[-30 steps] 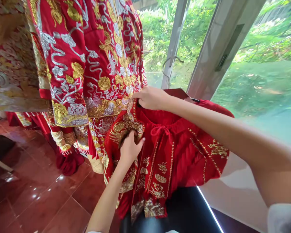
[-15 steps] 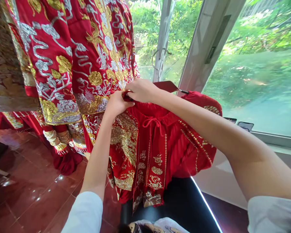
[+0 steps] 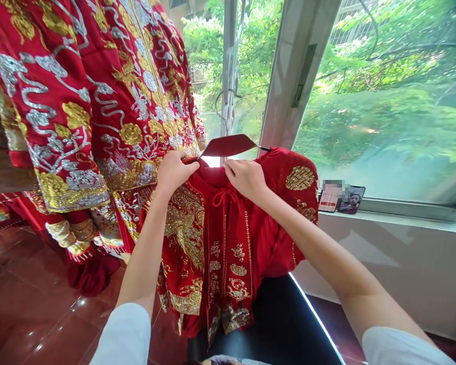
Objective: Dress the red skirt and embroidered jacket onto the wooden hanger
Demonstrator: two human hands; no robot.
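Right hand [image 3: 247,178] had shifted from beside the left hand [image 3: 174,175] to the neckline of the garment [image 3: 231,243]; its fingers were curled, but whether they gripped cloth could not be determined. Left fingers and thumb clasped the garment's shoulder at the hanger's [image 3: 230,145] end. The garment was positioned beside the coat [image 3: 110,106], before the window [image 3: 383,126].

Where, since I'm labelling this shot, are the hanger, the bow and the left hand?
Hanger [image 3: 230,146]: head view, on its red middle panel.
Bow [image 3: 226,193]: head view, near its knot.
Left hand [image 3: 174,174]: head view, on its back.
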